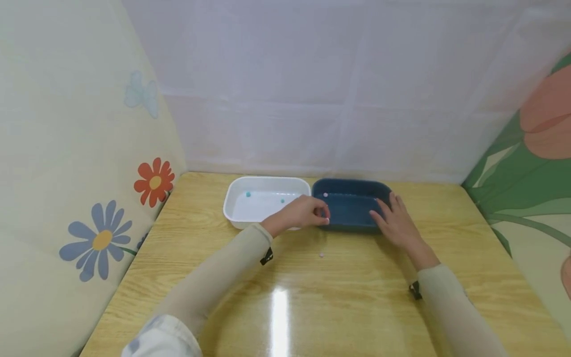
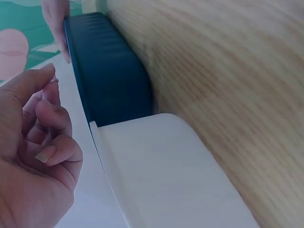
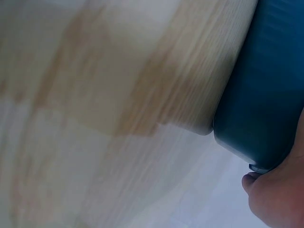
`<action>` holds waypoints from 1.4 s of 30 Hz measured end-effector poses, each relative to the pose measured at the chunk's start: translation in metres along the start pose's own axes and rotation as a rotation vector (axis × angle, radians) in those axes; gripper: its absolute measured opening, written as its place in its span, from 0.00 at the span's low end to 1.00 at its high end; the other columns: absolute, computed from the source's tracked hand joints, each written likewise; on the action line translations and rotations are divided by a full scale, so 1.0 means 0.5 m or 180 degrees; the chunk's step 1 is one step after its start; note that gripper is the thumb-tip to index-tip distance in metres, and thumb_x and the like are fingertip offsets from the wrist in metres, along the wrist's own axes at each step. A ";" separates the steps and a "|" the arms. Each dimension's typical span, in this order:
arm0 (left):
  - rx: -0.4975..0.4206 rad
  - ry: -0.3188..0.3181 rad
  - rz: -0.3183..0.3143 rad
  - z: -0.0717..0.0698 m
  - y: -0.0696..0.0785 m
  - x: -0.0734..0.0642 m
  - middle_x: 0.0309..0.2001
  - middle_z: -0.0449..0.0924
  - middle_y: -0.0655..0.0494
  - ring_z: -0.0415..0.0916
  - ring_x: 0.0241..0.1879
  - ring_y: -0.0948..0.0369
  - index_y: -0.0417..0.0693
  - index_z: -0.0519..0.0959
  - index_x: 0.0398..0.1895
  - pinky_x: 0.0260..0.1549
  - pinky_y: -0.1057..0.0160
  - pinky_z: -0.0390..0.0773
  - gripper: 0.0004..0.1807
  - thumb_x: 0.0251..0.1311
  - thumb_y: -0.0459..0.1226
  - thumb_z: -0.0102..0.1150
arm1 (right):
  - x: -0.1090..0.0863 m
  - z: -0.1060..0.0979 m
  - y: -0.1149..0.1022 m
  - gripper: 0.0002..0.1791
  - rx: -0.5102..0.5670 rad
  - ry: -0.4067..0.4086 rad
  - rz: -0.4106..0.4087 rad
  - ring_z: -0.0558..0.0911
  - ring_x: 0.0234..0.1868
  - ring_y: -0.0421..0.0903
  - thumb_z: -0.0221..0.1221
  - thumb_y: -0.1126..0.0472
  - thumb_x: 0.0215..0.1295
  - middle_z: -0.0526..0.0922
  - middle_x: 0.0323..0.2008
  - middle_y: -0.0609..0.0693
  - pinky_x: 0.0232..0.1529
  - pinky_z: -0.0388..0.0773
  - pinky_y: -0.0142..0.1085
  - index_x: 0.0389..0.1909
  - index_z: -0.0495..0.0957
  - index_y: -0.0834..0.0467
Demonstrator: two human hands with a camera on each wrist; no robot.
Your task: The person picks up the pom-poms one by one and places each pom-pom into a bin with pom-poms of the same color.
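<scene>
My left hand (image 1: 304, 211) is over the near left corner of a dark blue tray (image 1: 352, 229), thumb and forefinger pinching a tiny pale ball (image 2: 55, 80). Its other fingers curl loosely in the left wrist view. At the blue tray's right end, my right hand (image 1: 398, 224) rests on the rim with fingers spread. A small pink ball (image 1: 325, 195) lies inside that tray at the far left. The white tray (image 1: 227, 208) to its left holds a teal ball (image 1: 248, 194) and a smaller teal ball (image 1: 282, 201).
On the wooden table (image 1: 339, 302), another small pink ball (image 1: 321, 255) lies in front of the blue tray. The two trays stand side by side near the back edge, before a white cloth wall (image 1: 276, 134). Flower-patterned panels (image 1: 102, 240) flank the table.
</scene>
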State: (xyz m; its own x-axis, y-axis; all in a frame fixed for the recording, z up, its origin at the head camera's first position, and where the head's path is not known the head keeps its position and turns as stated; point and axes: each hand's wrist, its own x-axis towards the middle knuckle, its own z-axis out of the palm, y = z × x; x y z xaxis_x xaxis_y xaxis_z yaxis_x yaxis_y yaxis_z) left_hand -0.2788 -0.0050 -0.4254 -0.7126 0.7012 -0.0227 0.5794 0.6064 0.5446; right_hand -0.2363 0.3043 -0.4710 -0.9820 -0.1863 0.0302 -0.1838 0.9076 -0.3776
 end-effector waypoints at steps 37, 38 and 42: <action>0.0138 0.0290 -0.0335 -0.013 -0.048 0.093 0.34 0.86 0.61 0.81 0.32 0.67 0.51 0.84 0.50 0.43 0.62 0.80 0.12 0.66 0.42 0.67 | 0.006 0.012 0.008 0.41 -0.0012 0.0080 0.0010 0.38 0.78 0.73 0.36 0.37 0.81 0.33 0.78 0.73 0.73 0.43 0.67 0.78 0.53 0.65; 0.0140 0.0304 -0.0326 -0.015 -0.048 0.092 0.34 0.86 0.61 0.81 0.32 0.66 0.51 0.85 0.50 0.44 0.62 0.80 0.12 0.66 0.42 0.67 | 0.007 0.012 0.009 0.41 -0.0007 0.0088 0.0005 0.38 0.78 0.73 0.36 0.37 0.81 0.34 0.78 0.73 0.73 0.43 0.67 0.78 0.53 0.65; 0.0088 0.0356 -0.0283 -0.024 -0.048 0.085 0.33 0.87 0.60 0.81 0.31 0.65 0.49 0.85 0.49 0.40 0.62 0.79 0.11 0.66 0.41 0.66 | 0.007 0.012 0.008 0.42 -0.0002 0.0095 -0.0001 0.39 0.78 0.73 0.36 0.37 0.80 0.34 0.78 0.73 0.73 0.43 0.67 0.78 0.53 0.66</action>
State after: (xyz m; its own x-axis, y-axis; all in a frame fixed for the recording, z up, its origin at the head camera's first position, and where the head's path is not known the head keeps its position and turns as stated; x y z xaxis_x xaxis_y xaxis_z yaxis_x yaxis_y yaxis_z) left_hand -0.3278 0.0058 -0.4292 -0.8003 0.5991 0.0245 0.5216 0.6755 0.5212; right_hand -0.2401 0.3053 -0.4778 -0.9828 -0.1752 0.0579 -0.1841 0.9078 -0.3770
